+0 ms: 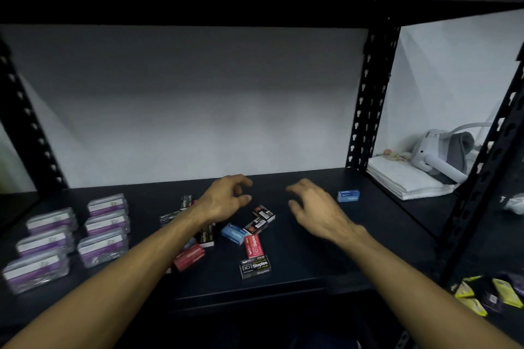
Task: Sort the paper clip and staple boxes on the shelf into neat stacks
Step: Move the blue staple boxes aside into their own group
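Small staple boxes lie scattered on the black shelf: a black one marked Staples, a red one, a blue one, another red one and more black ones. One blue box stands alone to the right. Clear paper clip boxes with purple labels sit in stacks at the left. My left hand hovers over the scattered pile, fingers loosely curled, holding nothing. My right hand hovers to its right, fingers spread, also holding nothing.
Perforated black uprights frame the bay, with a white wall behind. Beyond the right upright lie folded white towels and a white device. Yellow and purple packets sit at the lower right.
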